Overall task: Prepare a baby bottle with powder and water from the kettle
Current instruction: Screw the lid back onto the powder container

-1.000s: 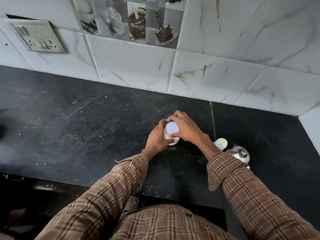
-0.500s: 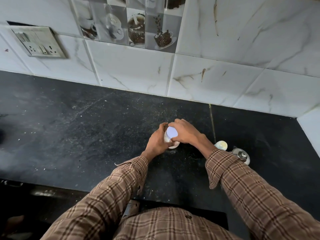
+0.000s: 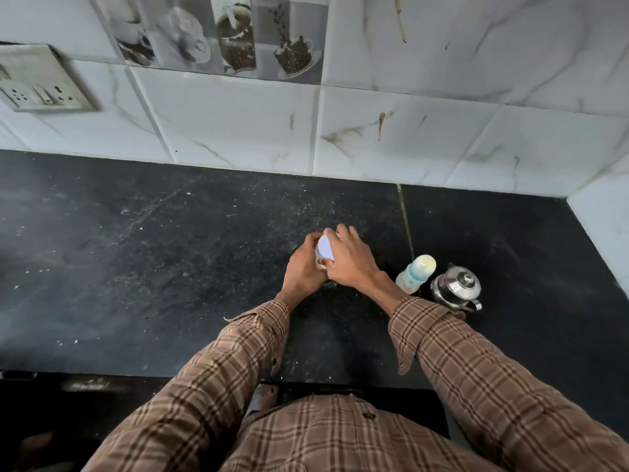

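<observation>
A small white powder container (image 3: 324, 249) with a pale lid stands on the black counter (image 3: 170, 267), mostly hidden between my hands. My left hand (image 3: 304, 267) grips its side from the left. My right hand (image 3: 350, 258) curls over its lid from the right. A baby bottle (image 3: 416, 274) with a yellowish cap stands just right of my right wrist. Beside it, further right, sits a small steel kettle (image 3: 457, 287) with its lid on.
A tiled wall (image 3: 374, 131) runs along the back of the counter and turns a corner at the far right. A switch plate (image 3: 37, 80) is mounted on the wall at the upper left. The counter's front edge lies just ahead of my body.
Both hands stay on the container. My right hand has shifted further over the lid, covering more of it. More of the bottle and kettle shows now.
</observation>
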